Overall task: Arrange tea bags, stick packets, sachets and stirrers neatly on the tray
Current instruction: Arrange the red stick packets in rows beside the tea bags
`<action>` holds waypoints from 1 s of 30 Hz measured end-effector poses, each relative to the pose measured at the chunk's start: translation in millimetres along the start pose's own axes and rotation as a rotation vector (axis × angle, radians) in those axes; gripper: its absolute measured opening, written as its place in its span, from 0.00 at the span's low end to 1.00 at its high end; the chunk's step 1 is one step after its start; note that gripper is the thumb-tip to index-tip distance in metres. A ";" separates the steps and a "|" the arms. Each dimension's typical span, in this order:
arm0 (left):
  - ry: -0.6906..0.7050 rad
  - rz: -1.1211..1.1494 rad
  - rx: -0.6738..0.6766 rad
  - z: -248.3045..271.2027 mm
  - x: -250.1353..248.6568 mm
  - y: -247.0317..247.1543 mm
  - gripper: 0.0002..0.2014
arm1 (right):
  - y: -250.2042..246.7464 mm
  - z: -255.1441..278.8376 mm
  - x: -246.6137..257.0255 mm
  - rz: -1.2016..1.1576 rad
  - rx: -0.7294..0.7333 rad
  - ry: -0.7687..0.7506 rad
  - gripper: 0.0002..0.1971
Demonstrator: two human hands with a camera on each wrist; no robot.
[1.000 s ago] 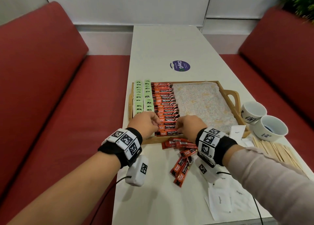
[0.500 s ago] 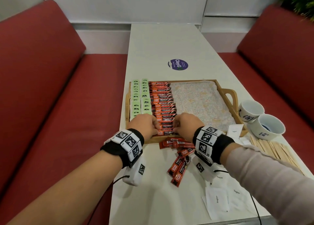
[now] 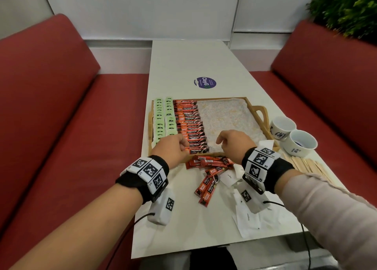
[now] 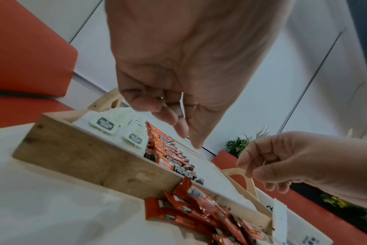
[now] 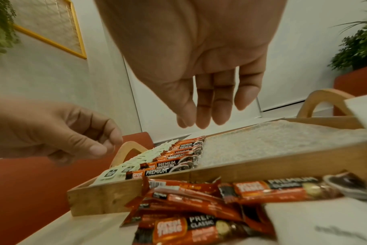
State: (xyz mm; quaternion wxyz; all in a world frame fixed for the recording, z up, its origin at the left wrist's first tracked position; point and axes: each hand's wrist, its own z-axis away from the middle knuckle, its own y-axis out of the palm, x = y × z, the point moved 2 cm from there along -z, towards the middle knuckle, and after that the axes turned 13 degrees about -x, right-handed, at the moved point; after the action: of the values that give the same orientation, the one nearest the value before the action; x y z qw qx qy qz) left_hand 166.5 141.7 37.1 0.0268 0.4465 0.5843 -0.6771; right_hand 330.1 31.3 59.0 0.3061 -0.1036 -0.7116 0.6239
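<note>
Tray (image 3: 257,114): we see it lying crosswise on the table (image 3: 204,61), near edge toward us, so that both hands reach every row without stretching.
Tea bags (image 3: 164,118): two columns of pale green tags fill the tray's left end; we judge this category complete.
Stick packets in tray (image 3: 190,127): one overlapped column sits just beside the tea bags, print facing up and all ends aligned; the overlap lets many fit in one narrow strip.
Loose stick packets (image 3: 208,173): a small red heap lies on the table against the tray's near wall, close to hand for feeding the column.
Left hand (image 3: 173,148): fingers curl loosely above the near end of the column; the left wrist view shows nothing between them, so the grip is released.
Right hand (image 3: 234,145): it hovers over the bare lined part of the tray, fingers hanging relaxed and holding nothing, apart from the column.
Sachets (image 3: 247,218): white paper sachets lie scattered on the table under and beside the right wrist, none yet in the tray.
Stirrers (image 3: 308,165): wooden sticks lie in a loose fan on the table, right of the tray, beside two cups (image 3: 291,136).
Bare area: we judge that the tray's right half is reserved for sachets and stirrers.
Next step: we judge that another loose stick packet is due for pickup.
</note>
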 end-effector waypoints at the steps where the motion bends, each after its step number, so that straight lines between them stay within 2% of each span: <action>1: 0.007 0.008 0.008 2.6 -1.7 1.1 0.08 | -0.7 3.1 -3.3 0.012 0.017 0.006 0.15; 5: 0.006 0.001 0.031 9.2 -8.7 8.7 0.09 | 3.6 13.4 -9.6 0.076 0.076 -0.008 0.19; 11: -0.011 -0.026 0.075 17.7 -12.7 19.1 0.12 | 21.7 26.8 -3.5 0.281 0.084 -0.189 0.21; 16: -0.080 -0.068 0.099 22.7 -16.1 28.5 0.14 | 27.4 27.8 2.2 0.366 0.072 -0.254 0.20; 22: -0.199 -0.154 0.114 29.7 -23.1 39.9 0.15 | 38.9 24.7 1.9 0.390 0.078 -0.291 0.23; 27: -0.264 -0.159 0.057 36.6 -34.5 49.0 0.15 | 43.5 24.9 -1.9 0.362 0.037 -0.314 0.19; 30: -0.284 -0.160 0.070 39.4 -39.0 54.5 0.17 | 44.2 23.8 -1.1 0.338 0.038 -0.330 0.17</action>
State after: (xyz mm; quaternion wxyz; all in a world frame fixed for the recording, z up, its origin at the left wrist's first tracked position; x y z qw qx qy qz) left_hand 197.8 73.4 16.9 0.0396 0.2987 0.5846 -0.7533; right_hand 307.2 19.9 15.8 0.0789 -0.1122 -0.7127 0.6879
